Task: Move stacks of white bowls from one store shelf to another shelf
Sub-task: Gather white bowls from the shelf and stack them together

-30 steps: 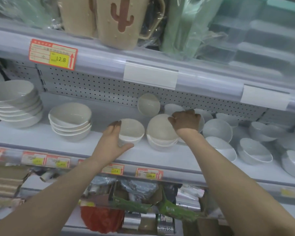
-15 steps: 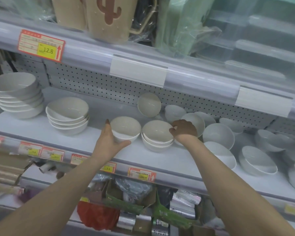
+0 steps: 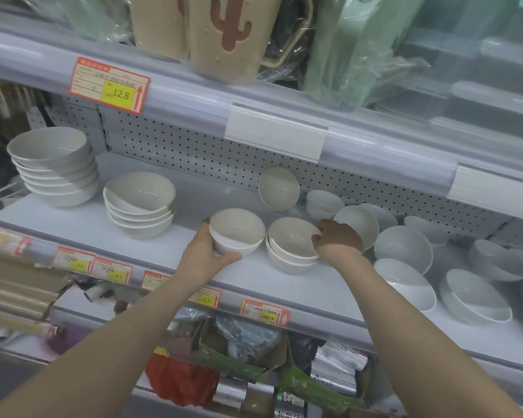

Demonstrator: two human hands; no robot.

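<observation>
On the white middle shelf (image 3: 163, 267) of a store rack, the left hand (image 3: 204, 254) cups a single small white glazed ceramic bowl (image 3: 237, 233), thumb under its near wall and fingers curled up its left side. Whether this bowl rests on the shelf or is just clear of it cannot be told. Just beside it on the shelf sits a short stack of small white glazed ceramic bowls (image 3: 292, 248), seemingly two or three deep, and the right hand (image 3: 338, 241) hooks its curled fingers over the right rim of the top bowl. These bowls are likely stiff, brittle and smooth enough to slip in a dry palm. One alone should be light, while a nested stack weighs more and its members can slide or clatter against each other if tilted. A hold on the top rim alone would probably lift only the top bowl, so the safer grip is low: fingers under the foot of the bottom bowl, thumb over the top rim to clamp the stack together, kept level. Loose tilted white bowls (image 3: 403, 248) crowd just behind the right hand's knuckles, and another white bowl leans on edge (image 3: 279, 188) against the perforated grey back panel (image 3: 194, 155), so a careless lift could knock them. Two taller stacks of wider white bowls (image 3: 139, 203) stand well to the left and would want both hands.
</observation>
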